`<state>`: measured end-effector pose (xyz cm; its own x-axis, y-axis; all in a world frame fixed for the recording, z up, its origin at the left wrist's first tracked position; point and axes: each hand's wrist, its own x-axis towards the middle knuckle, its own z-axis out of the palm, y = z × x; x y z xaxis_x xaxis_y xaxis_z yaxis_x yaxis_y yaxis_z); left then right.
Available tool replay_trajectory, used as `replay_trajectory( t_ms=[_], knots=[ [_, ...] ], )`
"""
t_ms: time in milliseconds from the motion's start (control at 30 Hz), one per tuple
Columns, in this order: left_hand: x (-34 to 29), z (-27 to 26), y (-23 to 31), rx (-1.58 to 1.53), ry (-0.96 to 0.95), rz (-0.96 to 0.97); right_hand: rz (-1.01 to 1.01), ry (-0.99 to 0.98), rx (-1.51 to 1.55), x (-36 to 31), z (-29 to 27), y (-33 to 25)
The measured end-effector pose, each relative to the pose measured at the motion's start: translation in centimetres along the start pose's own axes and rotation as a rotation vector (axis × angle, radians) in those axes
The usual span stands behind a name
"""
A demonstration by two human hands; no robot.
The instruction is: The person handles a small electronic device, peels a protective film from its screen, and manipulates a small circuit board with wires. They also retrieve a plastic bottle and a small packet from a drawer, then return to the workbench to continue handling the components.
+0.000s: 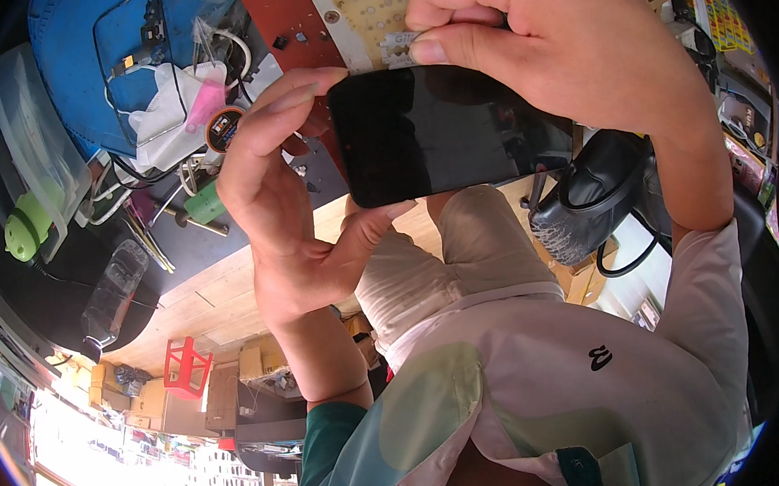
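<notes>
A black smartphone (pixel 454 135) lies level with its dark glass side up. My left hand (pixel 282 187) holds its left end, fingers at the upper corner and thumb along the lower edge. Against the phone's upper edge is a thin double-edged razor blade (pixel 396 46), pinched between the thumb and bent finger of my right hand (pixel 528 30). Part of the blade is hidden under those fingers. Behind the phone, a pale dotted work mat (pixel 364 10) borders a red-brown strip (pixel 278 7) bearing small dark bits.
On the left are a blue round surface (pixel 60 49) with a white mask (pixel 163 101) and cables, a clear plastic lid (pixel 25 133), a green figurine (pixel 27 228) and a clear bottle (pixel 118 294). A black bag (pixel 598 192) sits at right. A red stool (pixel 184 367) stands lower left.
</notes>
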<state>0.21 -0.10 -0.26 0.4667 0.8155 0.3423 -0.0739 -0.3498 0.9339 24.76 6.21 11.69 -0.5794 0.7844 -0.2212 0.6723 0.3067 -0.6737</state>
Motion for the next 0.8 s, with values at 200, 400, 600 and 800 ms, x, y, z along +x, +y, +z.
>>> replay_trajectory(
  t_ms=[200, 400, 600, 800],
  knots=[
    [0.0, -0.1, 0.2, -0.023, 0.027, -0.01, 0.038, -0.021, 0.003, 0.0, -0.2, -0.4],
    [0.3, 1.0, 0.1, -0.12, 0.151, 0.022, 0.023, -0.03, -0.006, 0.0, 0.1, 0.1],
    [0.3, 1.0, 0.1, -0.119, 0.146, 0.026, 0.034, -0.008, 0.004, 0.0, 0.0, -0.3],
    [0.3, 0.9, 0.2, -0.115, 0.136, 0.012, 0.044, -0.031, 0.007, 0.1, -0.2, -0.3]
  ],
)
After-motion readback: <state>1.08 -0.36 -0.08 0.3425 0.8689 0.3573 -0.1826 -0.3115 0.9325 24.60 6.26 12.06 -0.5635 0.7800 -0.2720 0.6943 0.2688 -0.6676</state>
